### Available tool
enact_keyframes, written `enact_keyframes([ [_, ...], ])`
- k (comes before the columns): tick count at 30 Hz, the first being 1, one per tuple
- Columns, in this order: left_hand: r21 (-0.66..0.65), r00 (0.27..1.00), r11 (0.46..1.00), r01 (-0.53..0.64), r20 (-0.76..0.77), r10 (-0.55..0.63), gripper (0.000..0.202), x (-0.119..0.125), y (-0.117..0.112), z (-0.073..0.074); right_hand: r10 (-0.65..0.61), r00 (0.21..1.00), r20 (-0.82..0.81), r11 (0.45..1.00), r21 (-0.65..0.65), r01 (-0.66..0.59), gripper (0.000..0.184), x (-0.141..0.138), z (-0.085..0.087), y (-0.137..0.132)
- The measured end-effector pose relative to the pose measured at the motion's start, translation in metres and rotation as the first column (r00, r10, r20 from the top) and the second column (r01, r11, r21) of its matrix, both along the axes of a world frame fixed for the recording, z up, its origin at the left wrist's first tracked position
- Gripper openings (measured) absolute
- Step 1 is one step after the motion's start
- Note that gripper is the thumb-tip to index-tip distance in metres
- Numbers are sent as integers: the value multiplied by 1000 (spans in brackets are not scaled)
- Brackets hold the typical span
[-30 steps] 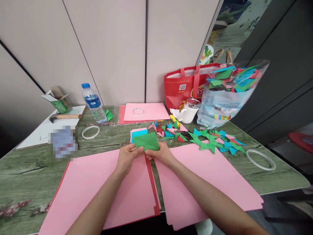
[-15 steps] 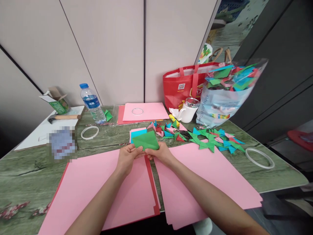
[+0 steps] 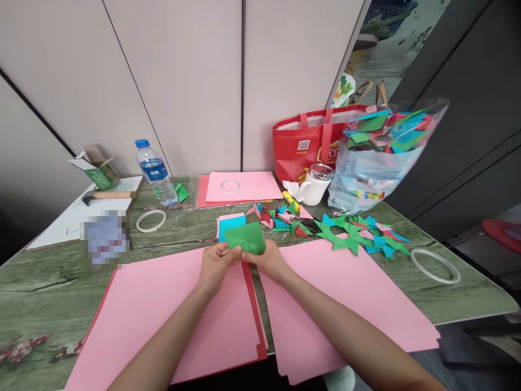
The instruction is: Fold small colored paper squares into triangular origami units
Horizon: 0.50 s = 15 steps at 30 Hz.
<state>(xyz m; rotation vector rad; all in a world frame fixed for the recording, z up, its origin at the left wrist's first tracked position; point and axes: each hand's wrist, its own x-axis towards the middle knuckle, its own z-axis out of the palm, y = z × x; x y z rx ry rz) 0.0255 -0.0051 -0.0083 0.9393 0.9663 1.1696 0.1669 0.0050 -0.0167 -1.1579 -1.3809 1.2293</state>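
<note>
Both hands pinch a folded green paper over the middle of the table. My left hand grips its near left edge with closed fingers. My right hand holds its near right edge, thumb on top. Beneath my hands lie large pink sheets with a red sheet between them. Just beyond the green paper lies a small stack of pink and blue squares.
Folded paper pieces in several colours lie scattered to the right. A clear bag of them, a red tote, a white mug stand behind. Water bottle, tape rings, hammer and small box sit around.
The green paper has been folded slightly narrower and my hands have drawn closer together; little else has moved.
</note>
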Motion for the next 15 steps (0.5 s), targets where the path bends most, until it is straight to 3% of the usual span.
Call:
enact_keyframes([
  [10, -4, 999, 999, -44, -25, 44, 27, -8, 6, 1, 144, 942, -303, 983, -62, -170, 26, 2, -8, 4],
  [15, 6, 999, 1000, -11, -32, 11, 30, -8, 6, 3, 125, 939, -322, 981, -102, -165, 28, 2, -6, 4],
])
